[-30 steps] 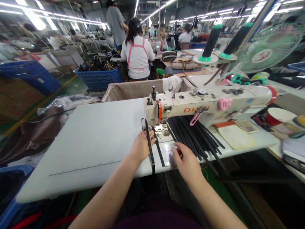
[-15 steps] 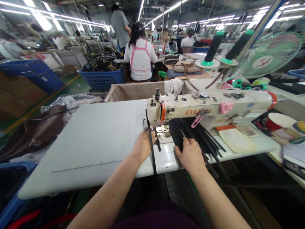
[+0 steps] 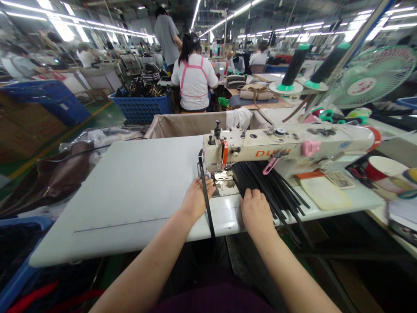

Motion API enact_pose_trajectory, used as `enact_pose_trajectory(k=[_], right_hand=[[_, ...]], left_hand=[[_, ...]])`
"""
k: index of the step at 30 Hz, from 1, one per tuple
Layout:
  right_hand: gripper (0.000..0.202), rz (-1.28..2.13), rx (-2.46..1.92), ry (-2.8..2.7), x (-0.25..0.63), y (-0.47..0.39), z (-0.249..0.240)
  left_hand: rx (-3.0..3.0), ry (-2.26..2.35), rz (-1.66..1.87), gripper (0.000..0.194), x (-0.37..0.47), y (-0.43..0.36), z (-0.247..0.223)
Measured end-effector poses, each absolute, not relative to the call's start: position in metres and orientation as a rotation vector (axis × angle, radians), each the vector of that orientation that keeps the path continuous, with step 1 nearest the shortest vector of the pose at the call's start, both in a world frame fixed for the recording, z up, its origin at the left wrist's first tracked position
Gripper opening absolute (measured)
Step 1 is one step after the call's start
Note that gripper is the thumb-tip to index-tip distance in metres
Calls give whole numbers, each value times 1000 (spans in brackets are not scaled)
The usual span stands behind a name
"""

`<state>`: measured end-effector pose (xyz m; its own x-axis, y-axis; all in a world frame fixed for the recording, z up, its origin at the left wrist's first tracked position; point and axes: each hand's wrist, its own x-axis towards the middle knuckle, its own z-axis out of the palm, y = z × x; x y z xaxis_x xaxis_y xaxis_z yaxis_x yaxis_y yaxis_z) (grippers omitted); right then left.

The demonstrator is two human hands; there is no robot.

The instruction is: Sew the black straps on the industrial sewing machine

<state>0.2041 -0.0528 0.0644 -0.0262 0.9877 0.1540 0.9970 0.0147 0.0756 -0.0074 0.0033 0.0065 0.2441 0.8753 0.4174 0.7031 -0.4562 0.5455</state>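
My left hand lies palm down beside the needle plate of a white sewing machine, its fingers stretched out. A long black strip crosses over that hand and hangs past the table's front edge. Right of the plate, my right hand rests at the near left side of a bundle of black strips. Its fingers are curled together, and their tips are partly hidden, so what they grip cannot be made out.
White tabletop extends left. Pink clips sit on the machine; thread cones and a fan stand behind right. A fabric-lined bin lies behind the table. Ahead, a person sits by a blue crate.
My right hand's fingers have drawn together from a looser spread. The short black strip end that lay between my hands no longer shows. My left hand stays beside the needle plate.
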Motion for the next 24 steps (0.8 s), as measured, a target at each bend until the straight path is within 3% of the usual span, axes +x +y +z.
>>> enact_pose_trajectory(k=[15, 20, 24], right_hand=[[16, 154, -2262, -1978, 209, -47, 74], [21, 453, -2197, -1736, 218, -46, 79], [22, 893, -1983, -1504, 227, -52, 80]], left_hand=[[2328, 1468, 1056, 27, -8, 3, 13], [2302, 1453, 1072, 26, -9, 5, 11], [2220, 1489, 1098, 25, -12, 11, 6]])
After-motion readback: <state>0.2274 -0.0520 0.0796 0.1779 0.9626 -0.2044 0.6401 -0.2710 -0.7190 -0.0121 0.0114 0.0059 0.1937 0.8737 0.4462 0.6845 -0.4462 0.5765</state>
